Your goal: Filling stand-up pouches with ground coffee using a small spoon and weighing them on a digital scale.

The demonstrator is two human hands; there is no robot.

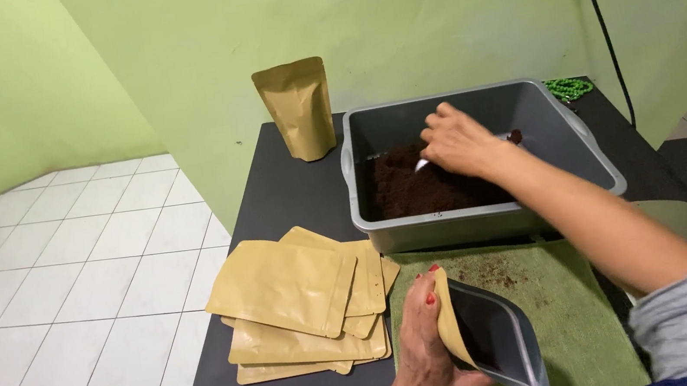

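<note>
Scooping is the step in hand here, by the look of it. The right hand (458, 142) reaches into the grey plastic tub (487, 221), fingers closed around a small white scoop (422, 164) whose tip digs into the dark brown ground powder (421, 188) heaped at the tub's left end. The left hand (425, 342) grips an open kraft stand-up pouch (488, 337) by its near edge, mouth tilted up and toward the tub, dark lining showing, held just above the green cloth mat (568, 314). Spilled grains dot that mat between pouch and tub.

To do this well, I'd judge the scoop wants a level load rather than a heaped one, and the pouch mouth wants holding wide and close to the tub's rim, so little falls on the mat. A thumb pressed into the fold keeps the opening round.

Beside the left hand, a fanned stack of flat kraft pouches (301, 307) lies on the black table (283, 196). One standing kraft pouch (295, 107) sits upright at the back, near the tub's left corner. Green beads (568, 88) rest behind the tub.
</note>
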